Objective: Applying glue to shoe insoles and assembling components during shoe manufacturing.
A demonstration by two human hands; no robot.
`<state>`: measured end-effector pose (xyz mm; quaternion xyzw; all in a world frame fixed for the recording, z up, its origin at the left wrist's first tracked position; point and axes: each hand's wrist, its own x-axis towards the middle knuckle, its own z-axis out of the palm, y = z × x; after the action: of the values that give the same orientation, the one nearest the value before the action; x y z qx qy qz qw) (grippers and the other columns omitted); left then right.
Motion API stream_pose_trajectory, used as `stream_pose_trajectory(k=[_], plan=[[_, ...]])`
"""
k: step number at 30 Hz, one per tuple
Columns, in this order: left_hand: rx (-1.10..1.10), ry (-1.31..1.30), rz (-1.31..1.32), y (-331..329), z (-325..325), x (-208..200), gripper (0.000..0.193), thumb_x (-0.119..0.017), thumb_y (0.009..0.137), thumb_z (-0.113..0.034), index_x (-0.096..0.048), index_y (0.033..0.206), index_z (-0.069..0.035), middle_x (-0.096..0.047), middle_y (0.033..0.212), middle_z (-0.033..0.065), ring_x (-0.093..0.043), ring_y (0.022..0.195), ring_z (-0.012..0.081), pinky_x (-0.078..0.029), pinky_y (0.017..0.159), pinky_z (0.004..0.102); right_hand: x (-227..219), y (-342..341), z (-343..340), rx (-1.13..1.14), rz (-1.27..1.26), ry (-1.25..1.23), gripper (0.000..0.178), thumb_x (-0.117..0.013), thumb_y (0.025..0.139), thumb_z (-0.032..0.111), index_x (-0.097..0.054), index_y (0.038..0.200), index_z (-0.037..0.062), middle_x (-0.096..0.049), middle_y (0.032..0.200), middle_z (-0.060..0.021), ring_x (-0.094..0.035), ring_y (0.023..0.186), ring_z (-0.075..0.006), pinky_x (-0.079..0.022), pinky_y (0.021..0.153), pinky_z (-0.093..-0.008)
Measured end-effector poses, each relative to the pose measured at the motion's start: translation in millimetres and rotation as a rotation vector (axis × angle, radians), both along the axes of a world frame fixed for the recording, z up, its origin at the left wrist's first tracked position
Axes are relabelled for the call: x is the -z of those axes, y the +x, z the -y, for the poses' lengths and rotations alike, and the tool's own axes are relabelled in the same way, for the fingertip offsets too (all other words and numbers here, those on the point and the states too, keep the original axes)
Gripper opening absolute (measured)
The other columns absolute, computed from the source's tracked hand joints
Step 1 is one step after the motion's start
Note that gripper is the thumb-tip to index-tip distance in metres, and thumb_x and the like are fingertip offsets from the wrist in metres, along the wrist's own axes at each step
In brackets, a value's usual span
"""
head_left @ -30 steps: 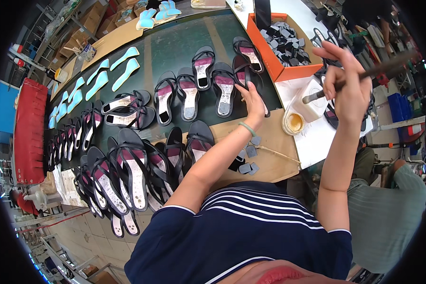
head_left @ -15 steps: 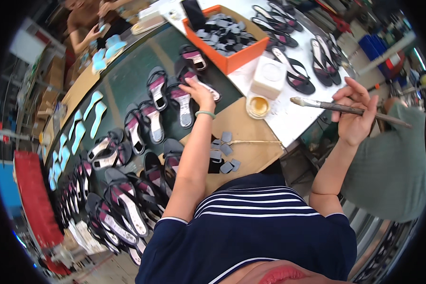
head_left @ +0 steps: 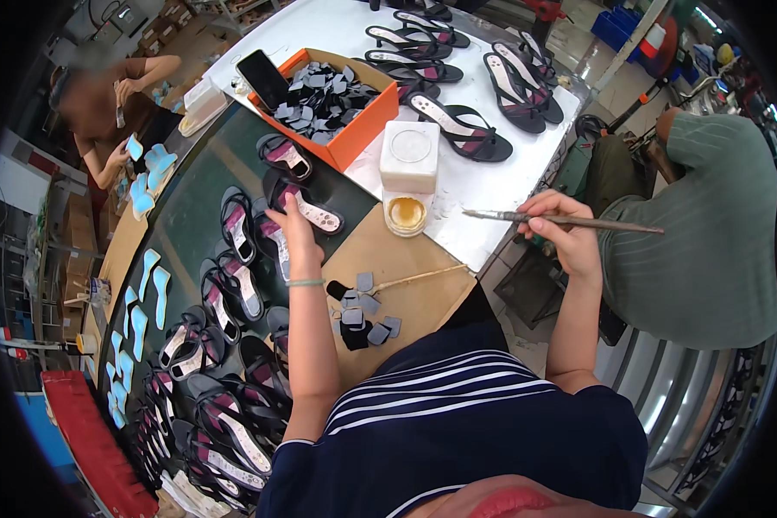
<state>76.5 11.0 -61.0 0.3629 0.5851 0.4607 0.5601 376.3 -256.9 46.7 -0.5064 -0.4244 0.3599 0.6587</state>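
My left hand [head_left: 297,235], a pale green bangle on its wrist, is over the sandals on the green table. Its fingers are apart, next to a sandal with a pale insole [head_left: 318,216] and another sandal [head_left: 272,233] partly hidden by the hand. Whether the fingertips touch either one is unclear. Raised on the right, my right hand [head_left: 568,237] is closed around a slim brush [head_left: 613,225], bristle end pointing left. Below and left of the brush tip stands a small pot of amber liquid [head_left: 406,213], in front of a white square container [head_left: 409,156].
Brown cardboard [head_left: 397,293] bears small grey pieces [head_left: 353,318] and a thin stick [head_left: 423,275]. An orange box [head_left: 354,134] holds more pieces, a phone [head_left: 262,80] at its corner. Sandals crowd the left; light-blue insoles [head_left: 138,328] lie beyond. Other people sit far left and right.
My view has swung, so the table sits further left and lower. My left hand has drawn in slightly among the same sandals. The brush stays in my right hand, now nearer the pot.
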Motion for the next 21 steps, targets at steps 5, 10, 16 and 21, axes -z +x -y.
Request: stream_pose_trajectory(k=[5,10,16,21], plan=[[0.162,0.677,-0.294,53,16,-83,0.068,-0.06,0.09,-0.028,-0.028,0.144,-0.002,-0.035,0.143,0.0216,-0.034,0.133,0.0274,-0.029,0.107,0.0359,16,1,6,-0.007,-0.103,-0.111,0.007,-0.063,0.082,-0.004,-0.063,0.089,-0.0063,-0.066,0.088,-0.0131,-0.066,0.072,-0.0163,-0.05,0.061,-0.024],[0.8,0.983,-0.603,154,-8,-122,0.055,-0.061,0.087,-0.027,-0.046,0.13,0.004,-0.048,0.13,0.0253,-0.043,0.125,0.036,-0.035,0.103,0.0388,19,0,4,-0.086,-0.055,-0.067,0.011,-0.063,0.083,-0.004,-0.064,0.094,-0.0067,-0.066,0.085,-0.0108,-0.066,0.073,-0.0153,-0.051,0.062,-0.0232],[1.361,0.957,-1.017,273,-54,-85,0.06,-0.064,0.083,-0.027,-0.046,0.132,0.004,-0.051,0.13,0.0249,-0.049,0.122,0.0362,-0.038,0.103,0.0376,29,2,20,-0.076,-0.106,-0.056,0.007,-0.063,0.083,-0.005,-0.065,0.089,-0.0066,-0.064,0.093,-0.0136,-0.067,0.078,-0.0178,-0.055,0.069,-0.0255],[1.488,0.805,-1.373,323,-87,-35,0.061,-0.066,0.078,-0.015,-0.045,0.132,0.003,-0.051,0.128,0.0271,-0.052,0.118,0.0378,-0.043,0.099,0.0383,40,-1,27,-0.053,-0.124,-0.078,0.007,-0.064,0.083,-0.004,-0.065,0.089,-0.0062,-0.064,0.091,-0.0128,-0.067,0.077,-0.017,-0.054,0.066,-0.0249]])
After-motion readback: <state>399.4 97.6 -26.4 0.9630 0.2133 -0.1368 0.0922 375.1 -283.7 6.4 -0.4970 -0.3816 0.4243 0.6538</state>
